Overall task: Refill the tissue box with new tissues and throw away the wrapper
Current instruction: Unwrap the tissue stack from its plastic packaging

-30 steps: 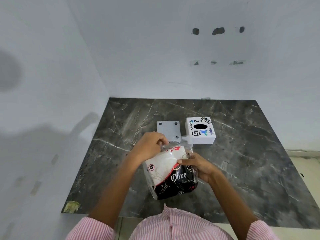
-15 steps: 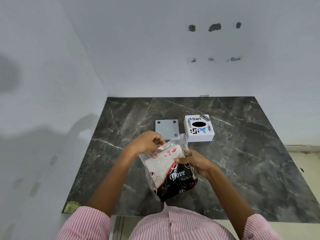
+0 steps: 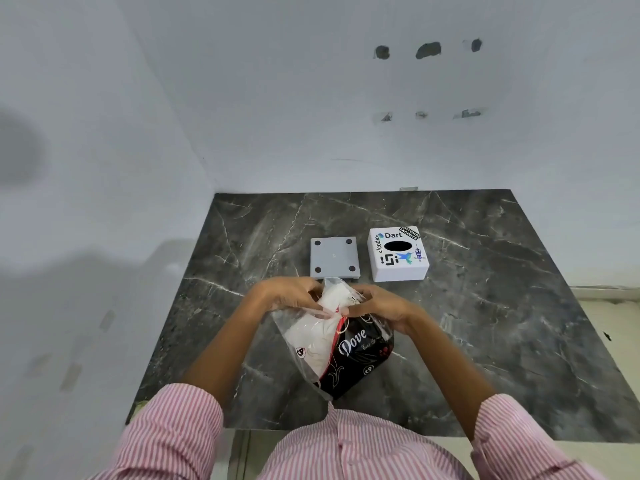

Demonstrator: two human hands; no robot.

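1. Dark grey marble-pattern countertop (image 3: 485,341) set into a corner of white walls (image 3: 311,98); the person stands at its near edge, pink-and-white striped sleeves (image 3: 180,431) at the bottom of the view.
2. Clear plastic tissue pack with black "Dove" print (image 3: 341,344) is held over the near-middle of the counter, in front of the person. Cannot tell whether its bottom end rests on the stone or is lifted.
3. Pack's long axis runs diagonally: the black printed end points toward the person and slightly right, the open mouth end points away, toward the back wall.
4. White tissue stack (image 3: 322,327) shows through the clear left half of the wrapper and pokes up at the mouth.
5. Left hand (image 3: 287,294) is closed on the left flap of the wrapper mouth, fingers curled in a pinch.
6. Right hand (image 3: 381,303) is closed on the right flap of the mouth, fingertips pinching the film near the tissue top. Hands sit close together, the wrapper mouth between them.
7. White square tissue box with stickers and black oval slot (image 3: 398,254) sits further back, right of centre, slot facing up, apart from the hands.
8. Grey square base plate with four dark corner pads (image 3: 334,258) lies flat just left of the box, not touching it, just beyond the pack's mouth.
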